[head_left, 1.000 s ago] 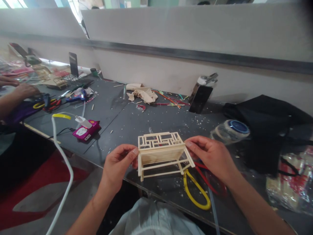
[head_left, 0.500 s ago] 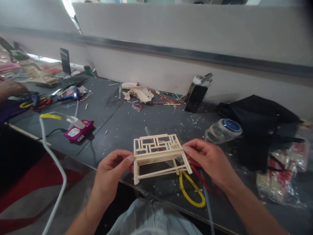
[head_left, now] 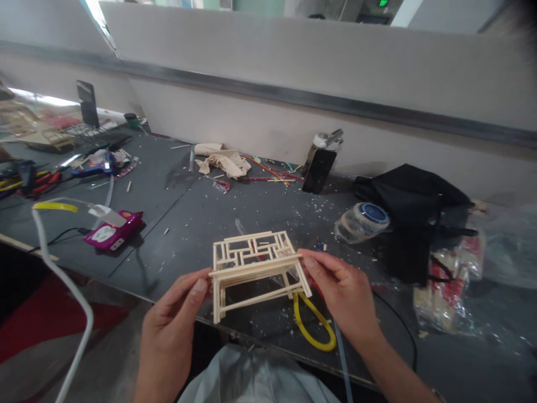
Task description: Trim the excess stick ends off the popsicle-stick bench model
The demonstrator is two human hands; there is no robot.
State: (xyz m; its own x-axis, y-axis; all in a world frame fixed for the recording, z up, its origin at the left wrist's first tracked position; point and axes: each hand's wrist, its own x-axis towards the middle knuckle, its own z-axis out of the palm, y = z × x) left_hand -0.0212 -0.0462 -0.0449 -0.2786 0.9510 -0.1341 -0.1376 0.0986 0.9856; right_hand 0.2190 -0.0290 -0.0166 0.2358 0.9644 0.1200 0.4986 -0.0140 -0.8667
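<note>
A small model bench built of pale wooden sticks (head_left: 255,267) is held between both hands above the near edge of the dark table. It has a lattice back, a flat seat and legs joined by a rail. My left hand (head_left: 174,319) pinches its left end with thumb and fingers. On the other end, my right hand (head_left: 342,291) closes its thumb and fingers at the seat's corner; the fingertips are partly hidden. Just beneath the right end, a yellow-handled tool (head_left: 314,330) lies on the table, its other parts hidden by hand and bench.
A magenta power strip (head_left: 113,230) with a white cable sits left. Further back are a blue glue gun (head_left: 98,166), crumpled cloth (head_left: 226,162) and a propped phone (head_left: 319,170). A clear jar (head_left: 361,223), black bag (head_left: 411,196) and plastic packets (head_left: 447,285) lie right. Wood scraps dot the table.
The view has swung to the right, so the table items sit further left. The bench stays in both hands, tilted slightly more, with its left end lower.
</note>
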